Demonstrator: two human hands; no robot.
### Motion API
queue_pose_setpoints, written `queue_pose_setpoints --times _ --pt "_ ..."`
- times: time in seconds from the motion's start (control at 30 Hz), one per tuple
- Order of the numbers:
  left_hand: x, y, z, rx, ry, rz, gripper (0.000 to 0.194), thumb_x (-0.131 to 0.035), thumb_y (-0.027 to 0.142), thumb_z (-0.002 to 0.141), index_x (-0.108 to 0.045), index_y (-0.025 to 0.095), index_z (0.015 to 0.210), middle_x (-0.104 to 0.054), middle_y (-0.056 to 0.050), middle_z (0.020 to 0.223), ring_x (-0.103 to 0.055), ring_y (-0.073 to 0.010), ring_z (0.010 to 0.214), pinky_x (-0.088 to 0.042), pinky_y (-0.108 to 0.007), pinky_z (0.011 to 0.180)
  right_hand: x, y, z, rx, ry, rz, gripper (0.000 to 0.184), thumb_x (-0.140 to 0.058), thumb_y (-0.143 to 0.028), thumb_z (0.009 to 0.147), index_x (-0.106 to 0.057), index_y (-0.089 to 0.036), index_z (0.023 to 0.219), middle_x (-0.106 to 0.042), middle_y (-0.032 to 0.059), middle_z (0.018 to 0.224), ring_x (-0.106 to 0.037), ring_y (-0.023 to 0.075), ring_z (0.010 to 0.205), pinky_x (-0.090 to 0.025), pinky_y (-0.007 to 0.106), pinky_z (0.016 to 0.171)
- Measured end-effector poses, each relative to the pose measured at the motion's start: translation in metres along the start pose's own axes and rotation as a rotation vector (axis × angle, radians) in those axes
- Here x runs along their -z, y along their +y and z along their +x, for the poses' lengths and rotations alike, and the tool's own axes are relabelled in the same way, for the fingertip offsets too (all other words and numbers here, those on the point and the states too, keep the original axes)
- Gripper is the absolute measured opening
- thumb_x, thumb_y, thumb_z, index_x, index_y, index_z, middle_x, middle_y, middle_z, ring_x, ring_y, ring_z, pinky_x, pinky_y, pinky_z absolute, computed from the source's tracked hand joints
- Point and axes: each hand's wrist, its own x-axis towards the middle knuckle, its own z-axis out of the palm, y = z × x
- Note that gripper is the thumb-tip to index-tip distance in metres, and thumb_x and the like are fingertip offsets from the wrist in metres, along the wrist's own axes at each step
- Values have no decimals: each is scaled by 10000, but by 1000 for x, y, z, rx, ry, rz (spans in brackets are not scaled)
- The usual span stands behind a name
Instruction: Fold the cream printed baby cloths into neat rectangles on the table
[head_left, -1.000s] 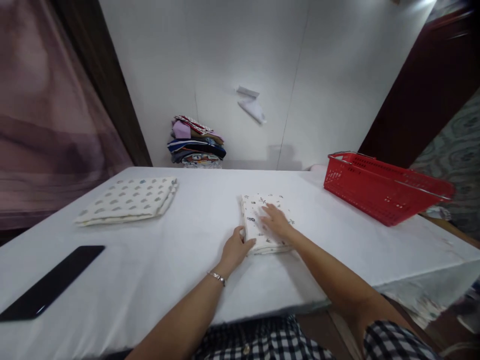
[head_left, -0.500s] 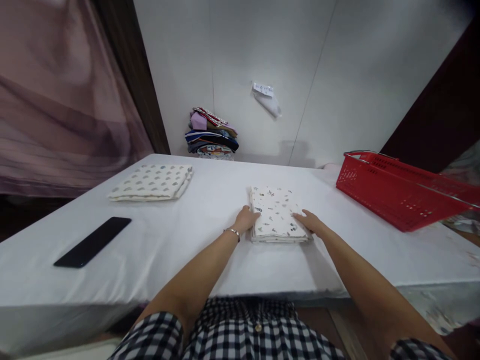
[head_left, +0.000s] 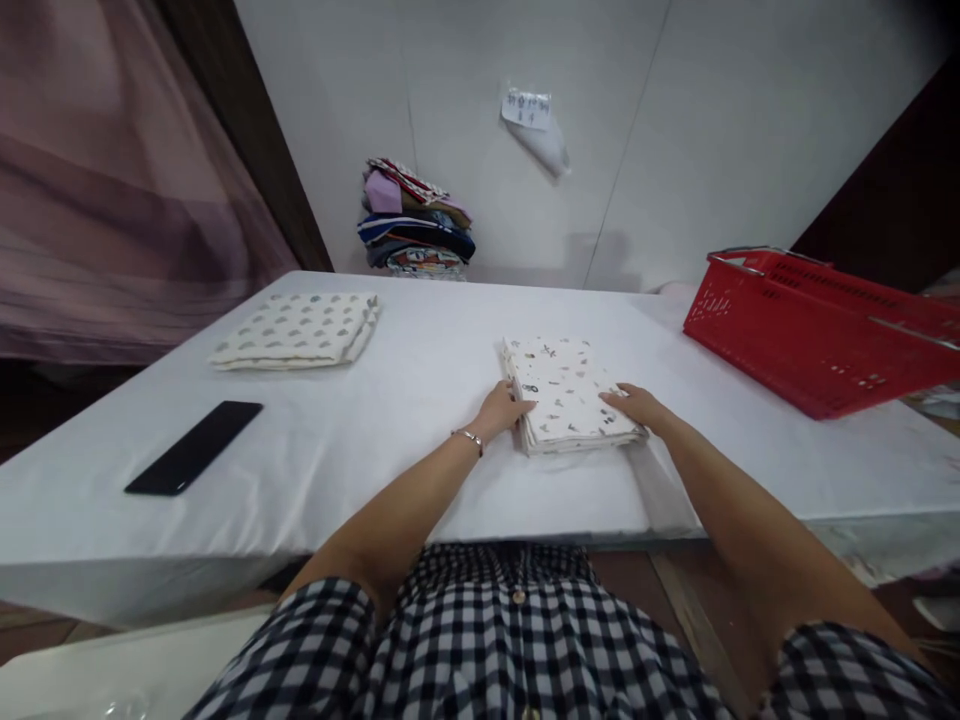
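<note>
A folded white cloth (head_left: 564,390) with small grey and dark prints lies in layers on the white-covered table (head_left: 420,400). My left hand (head_left: 504,408) grips its left edge, thumb on top and the other fingers at the side, partly hidden. On the opposite edge, my right hand (head_left: 636,405) holds the cloth the same way, its thumb resting on the upper layer. Whether the cloth is lifted off the table at all, I cannot tell. A bracelet (head_left: 471,440) circles my left wrist.
Another folded cloth (head_left: 300,330) with a grey repeating print lies at the back left. Nearer is a black phone-like slab (head_left: 196,447). A red basket (head_left: 810,340) stands at the right. Stacked fabrics (head_left: 416,225) rise behind the table, below a wall note (head_left: 527,108).
My view has tipped downward, so the table appears higher. The cloth, with both hands on it, has shifted slightly right and turned a little.
</note>
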Motion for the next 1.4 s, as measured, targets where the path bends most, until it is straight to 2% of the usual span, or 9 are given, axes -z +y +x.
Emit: queue_pose_setpoints --times 0.1,0.2,0.33,0.43,0.77,0.9,1.07,1.23,1.4 --pt "3 -1 -7 -126 130 124 645 -675 382 709 -419 162 1258 -567 -114 1162 -596 -175 817 -484 -289 687 2 -2 -11 52 93 -99 599 -574 -557 757 -578 -160 1205 -646 126 1071 -610 270 957 -460 388 865" --pt "6 0 -23 -359 245 260 444 -591 321 786 -486 202 1201 -541 -68 1186 -579 -138 789 -461 -289 747 3 -2 -35 281 264 -39 424 -510 -454 822 -614 -170 1120 -656 93 1006 -614 223 886 -483 359 806" --pt "8 2 -47 -677 98 421 288 -544 354 832 -569 256 1102 -554 -10 1137 -571 -132 850 -456 -269 745 -2 0 -70 661 235 65 254 -511 -375 850 -644 -213 993 -655 63 987 -599 200 919 -489 351 811" --pt "9 1 -55 -804 -58 541 271 -561 390 825 -605 269 1063 -555 -10 1140 -555 -156 952 -458 -270 754 -8 4 -85 803 220 32 217 -539 -352 851 -650 -220 984 -645 75 1020 -578 209 981 -476 381 857" --pt "14 -6 -60 -713 -132 546 248 -470 396 876 -644 241 961 -584 -4 1069 -579 -118 777 -455 -254 674 -5 1 -86 726 119 27 238 -520 -383 862 -670 -240 979 -632 78 1067 -594 222 989 -524 390 804" --pt "15 -1 -69 -764 -75 540 300 -538 410 839 -596 245 1083 -557 -14 1155 -585 -132 852 -463 -257 721 -5 -13 -84 826 119 -42 274 -528 -409 853 -671 -244 1018 -625 89 1097 -583 246 1015 -509 422 846" --pt "12 -8 -70 -775 -103 656 226 -553 343 833 -618 241 1024 -590 -5 1077 -588 -144 870 -462 -257 729 -23 -18 -81 960 70 -110 283 -538 -408 855 -673 -244 1041 -630 95 1086 -582 248 1012 -494 423 869" --pt "13 -20 -73 -790 -84 556 216 -492 333 868 -620 242 1016 -593 -2 1087 -584 -130 866 -457 -247 735 -28 -18 -83 958 54 -119 273 -515 -386 873 -676 -231 1030 -629 98 1079 -579 237 998 -489 419 868" --pt "17 -23 -69 -558 47 293 197 -501 334 838 -660 220 859 -631 5 933 -570 -115 746 -452 -244 692 -30 -45 -92 915 52 -54 232 -512 -365 879 -671 -245 999 -631 76 1040 -576 227 970 -498 407 838"
